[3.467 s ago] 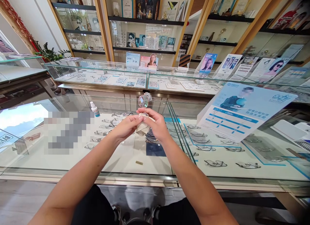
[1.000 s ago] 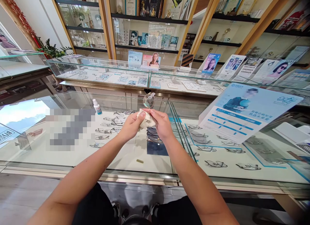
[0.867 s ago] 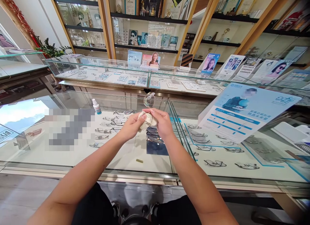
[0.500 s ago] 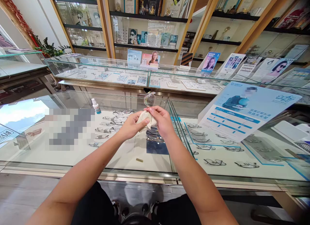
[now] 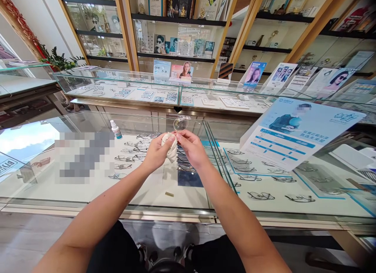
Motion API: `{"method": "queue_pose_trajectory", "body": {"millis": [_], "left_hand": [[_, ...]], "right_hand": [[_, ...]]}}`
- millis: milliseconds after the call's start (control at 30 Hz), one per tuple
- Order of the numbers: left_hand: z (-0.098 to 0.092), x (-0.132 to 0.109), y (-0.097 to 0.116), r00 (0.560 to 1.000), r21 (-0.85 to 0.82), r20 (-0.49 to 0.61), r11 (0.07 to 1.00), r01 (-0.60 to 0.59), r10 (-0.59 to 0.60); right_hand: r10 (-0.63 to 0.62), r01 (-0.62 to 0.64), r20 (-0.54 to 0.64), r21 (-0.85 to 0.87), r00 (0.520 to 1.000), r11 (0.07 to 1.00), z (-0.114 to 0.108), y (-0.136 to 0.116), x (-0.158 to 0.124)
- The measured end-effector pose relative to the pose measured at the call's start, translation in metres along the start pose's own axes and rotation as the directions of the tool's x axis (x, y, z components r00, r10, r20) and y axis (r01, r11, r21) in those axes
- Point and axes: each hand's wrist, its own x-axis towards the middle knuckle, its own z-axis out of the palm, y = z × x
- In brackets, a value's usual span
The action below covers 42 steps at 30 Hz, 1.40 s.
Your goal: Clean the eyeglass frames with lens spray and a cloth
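Observation:
Above the glass counter, a pair of thin-framed glasses [image 5: 181,124] is held up, with one round lens showing beyond my fingertips. My right hand [image 5: 192,149] is closed on the frame, its thumb and fingers pinching the near part. A crumpled cream cloth [image 5: 170,152] hangs from my left hand [image 5: 155,153], which is closed with the thumb pressing on it beside the right fingertips. The rest of the glasses is hidden by the cloth and fingers.
A white spray bottle [image 5: 116,130] stands on the glass counter [image 5: 123,200]. Rows of glasses [image 5: 125,158] and a small gold-coloured piece [image 5: 169,194] show at the counter. A large blue-and-white sign [image 5: 299,128] leans at the right. Another display case [image 5: 126,93] lies beyond.
My left hand has moved slightly left, taking the cloth away from my right palm, so it now hangs below the left fingers. The lens has dropped a little and turned.

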Motion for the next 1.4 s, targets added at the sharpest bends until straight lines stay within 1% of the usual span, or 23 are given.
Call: {"method": "queue_pose_trajectory", "body": {"millis": [67, 200, 267, 333, 400, 500, 567, 667, 833, 967, 1067, 1200, 1400], "left_hand": [[0.0, 0.001, 0.001, 1.0, -0.036, -0.011, 0.999, 0.028, -0.029], [0.0, 0.005, 0.0, 0.991, -0.13, 0.064, 0.983, 0.127, -0.119], [-0.001, 0.008, -0.001, 0.986, -0.163, 0.075, 0.974, 0.159, -0.149], [-0.003, 0.011, -0.001, 0.983, -0.205, 0.057, 0.962, 0.182, -0.174], [-0.005, 0.014, 0.0, 0.979, -0.26, 0.025, 0.944, 0.201, -0.201], [-0.009, 0.017, 0.003, 0.973, -0.329, -0.007, 0.919, 0.217, -0.232], [-0.011, 0.017, 0.005, 0.974, -0.339, -0.007, 0.917, 0.209, -0.225], [-0.012, 0.016, 0.006, 0.984, -0.303, 0.0, 0.938, 0.169, -0.178], [-0.012, 0.013, 0.007, 0.992, -0.254, 0.004, 0.959, 0.125, -0.128], [-0.012, 0.014, 0.01, 0.995, -0.29, -0.026, 0.954, 0.082, -0.093], [-0.012, 0.015, 0.01, 0.994, -0.298, -0.057, 0.952, 0.073, -0.094], [-0.014, 0.015, 0.008, 0.993, -0.267, -0.072, 0.961, 0.074, -0.096], [-0.016, 0.014, 0.007, 0.994, -0.237, -0.07, 0.97, 0.062, -0.08]], "right_hand": [[-0.002, 0.002, -0.011, -0.002, 1.0, 1.0, 0.0, 0.002, 0.0], [-0.027, 0.027, -0.033, 0.001, 0.999, 1.0, -0.004, 0.001, 0.001], [-0.041, 0.041, -0.051, -0.01, 0.998, 0.999, -0.008, -0.003, 0.002], [-0.076, 0.073, -0.071, -0.043, 0.995, 0.996, -0.011, -0.007, 0.003], [-0.117, 0.11, -0.065, -0.098, 0.991, 0.989, -0.014, -0.01, 0.003], [-0.134, 0.133, 0.011, -0.206, 0.991, 0.969, -0.015, -0.011, 0.002], [-0.123, 0.138, 0.071, -0.274, 0.99, 0.952, -0.015, -0.009, 0.001], [-0.102, 0.143, 0.131, -0.358, 0.986, 0.923, -0.013, -0.007, -0.001], [-0.086, 0.153, 0.173, -0.425, 0.981, 0.892, -0.011, -0.008, -0.003], [-0.048, 0.124, 0.185, -0.426, 0.982, 0.896, -0.01, -0.009, -0.003], [-0.026, 0.105, 0.195, -0.405, 0.98, 0.908, -0.008, -0.01, -0.003], [-0.014, 0.096, 0.203, -0.397, 0.979, 0.913, -0.007, -0.011, -0.002], [-0.013, 0.083, 0.18, -0.386, 0.984, 0.919, -0.008, -0.01, -0.002]]}}
